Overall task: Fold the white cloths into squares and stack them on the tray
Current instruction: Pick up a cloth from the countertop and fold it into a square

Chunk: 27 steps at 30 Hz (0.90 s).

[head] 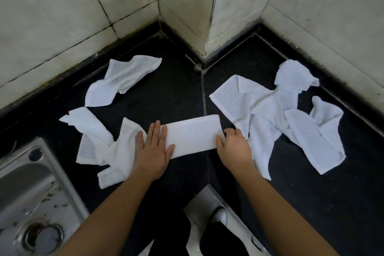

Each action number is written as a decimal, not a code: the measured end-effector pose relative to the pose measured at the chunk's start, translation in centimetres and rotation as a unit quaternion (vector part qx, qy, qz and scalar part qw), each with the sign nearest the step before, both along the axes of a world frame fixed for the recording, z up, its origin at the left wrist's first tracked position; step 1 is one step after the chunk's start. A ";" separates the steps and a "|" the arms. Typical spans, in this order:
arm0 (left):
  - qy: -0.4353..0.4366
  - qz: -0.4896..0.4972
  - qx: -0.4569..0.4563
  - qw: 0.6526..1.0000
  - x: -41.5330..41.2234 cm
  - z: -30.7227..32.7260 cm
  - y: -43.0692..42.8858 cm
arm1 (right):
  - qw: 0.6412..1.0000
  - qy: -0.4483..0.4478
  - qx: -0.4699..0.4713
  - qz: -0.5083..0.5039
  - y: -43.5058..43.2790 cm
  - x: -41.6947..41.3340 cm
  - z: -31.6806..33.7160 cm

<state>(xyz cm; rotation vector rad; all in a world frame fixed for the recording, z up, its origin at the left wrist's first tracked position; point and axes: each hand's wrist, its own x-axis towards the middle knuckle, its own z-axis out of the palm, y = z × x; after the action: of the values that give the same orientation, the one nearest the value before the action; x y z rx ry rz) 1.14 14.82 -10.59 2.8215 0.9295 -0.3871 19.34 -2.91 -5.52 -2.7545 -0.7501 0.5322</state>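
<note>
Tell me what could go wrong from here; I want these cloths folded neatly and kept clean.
1. The right hand grips the folded strip right beside the loose pile; folding that end over might drag a loose cloth along.
2. The left hand pins only one end, so the strip could skew into an uneven square.
3. The sink looks dirty, and the cloth by the left hand lies close to it.

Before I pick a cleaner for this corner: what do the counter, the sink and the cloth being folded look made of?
Counter: dark polished stone, probably granite, with a faint sheen and a grouted seam. Sink: brushed stainless steel, grey and dully reflective, spotted with debris. Folded cloth under the left hand and right hand: white woven cotton-like fabric, with a fine grid texture.
</note>
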 end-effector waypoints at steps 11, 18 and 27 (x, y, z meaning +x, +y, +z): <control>0.076 0.039 -0.062 0.994 -0.6 4.2 -3.1 | 0.847 0.389 0.203 -0.300 0.2 1.2 2.2; 0.095 0.038 -0.098 0.990 -1.6 5.8 -3.0 | 0.820 0.445 0.199 -0.301 0.3 2.2 4.5; -0.143 0.024 -0.136 0.980 4.4 12.6 -0.5 | 0.954 0.230 0.193 0.002 -0.3 2.5 9.2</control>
<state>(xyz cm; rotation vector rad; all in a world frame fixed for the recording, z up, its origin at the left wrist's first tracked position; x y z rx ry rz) 5.57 14.31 1.99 2.5140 0.8127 -0.0888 21.85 -3.23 3.65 -2.1546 -0.6580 0.8829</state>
